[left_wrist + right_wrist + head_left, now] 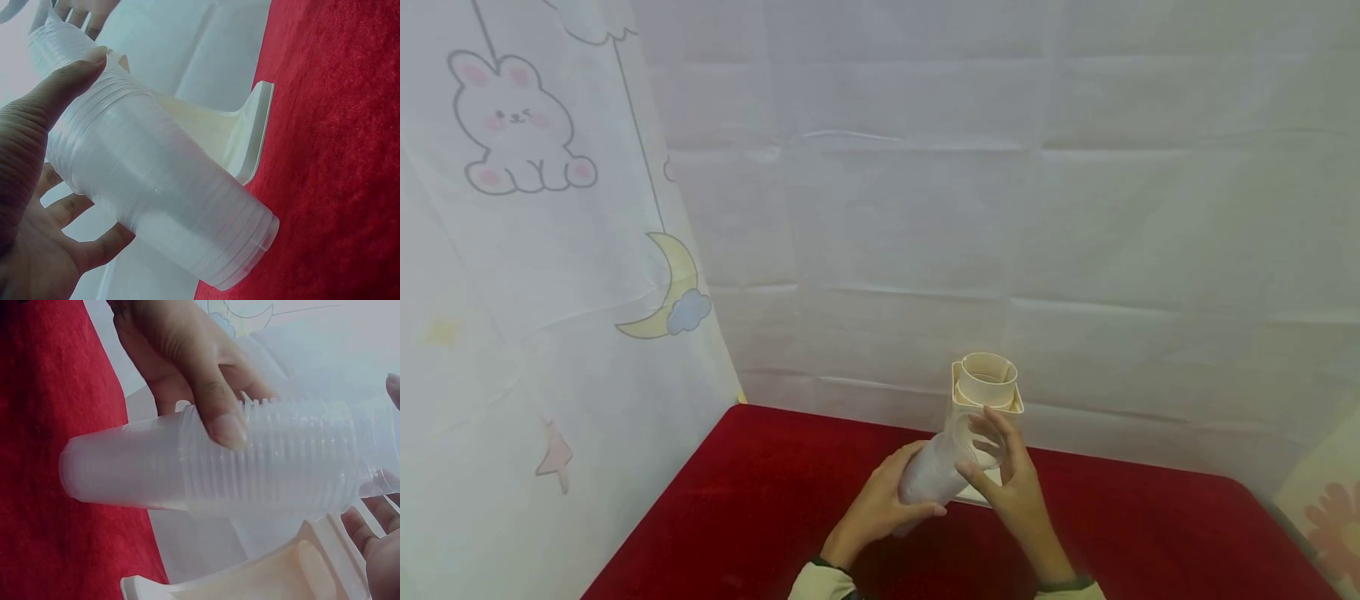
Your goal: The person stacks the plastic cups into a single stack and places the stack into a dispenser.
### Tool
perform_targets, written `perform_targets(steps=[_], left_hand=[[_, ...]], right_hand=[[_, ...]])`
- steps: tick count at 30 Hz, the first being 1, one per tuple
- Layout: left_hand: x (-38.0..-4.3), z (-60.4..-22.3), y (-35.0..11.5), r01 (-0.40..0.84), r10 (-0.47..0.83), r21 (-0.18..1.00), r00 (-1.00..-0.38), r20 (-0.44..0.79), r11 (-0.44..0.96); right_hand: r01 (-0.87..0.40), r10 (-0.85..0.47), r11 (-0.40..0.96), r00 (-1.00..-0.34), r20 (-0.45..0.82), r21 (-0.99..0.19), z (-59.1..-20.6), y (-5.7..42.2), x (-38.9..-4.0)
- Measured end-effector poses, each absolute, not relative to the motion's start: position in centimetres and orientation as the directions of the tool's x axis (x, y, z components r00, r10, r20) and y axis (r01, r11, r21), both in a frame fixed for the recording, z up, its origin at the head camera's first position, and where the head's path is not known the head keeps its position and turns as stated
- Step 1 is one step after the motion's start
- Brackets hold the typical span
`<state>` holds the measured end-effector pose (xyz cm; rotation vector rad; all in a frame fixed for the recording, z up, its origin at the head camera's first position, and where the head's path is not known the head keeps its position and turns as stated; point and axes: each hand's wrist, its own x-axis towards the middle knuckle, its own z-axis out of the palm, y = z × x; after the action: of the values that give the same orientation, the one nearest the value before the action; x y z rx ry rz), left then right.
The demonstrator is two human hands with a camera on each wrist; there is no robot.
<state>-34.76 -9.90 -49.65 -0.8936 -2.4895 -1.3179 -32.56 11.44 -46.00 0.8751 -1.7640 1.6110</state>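
My left hand (883, 500) grips a long stack of nested clear plastic cups (156, 169) round its side, thumb on one side and fingers on the other. The stack is tilted, its mouth end up toward the right. At that end my right hand (1011, 479) curves its thumb and fingers round the outermost plastic cup (378, 447), which stands out from the ribbed rims of the others. Some right fingers show through the clear plastic. Just behind the stack stands a cream plastic holder (987, 390) with a round collar on top; the cups and right hand hide its middle.
A red cloth (737, 500) covers the table. White fabric (880, 208) hangs close behind it, and a printed sheet with a rabbit (512, 125) and a moon (677, 267) hangs at the left. The holder's pale base (973, 495) rests on the cloth.
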Motion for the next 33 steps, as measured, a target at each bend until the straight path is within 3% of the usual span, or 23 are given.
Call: perform_targets(steps=[33], left_hand=[[-34.7, -49.7, -9.7, 0.589, 0.435, 0.678, -0.8, 0.412, 0.44]], right_hand=[[-0.706, -0.143, 0.077, -0.706, 0.693, -0.704, -48.5, 11.5, -32.8]])
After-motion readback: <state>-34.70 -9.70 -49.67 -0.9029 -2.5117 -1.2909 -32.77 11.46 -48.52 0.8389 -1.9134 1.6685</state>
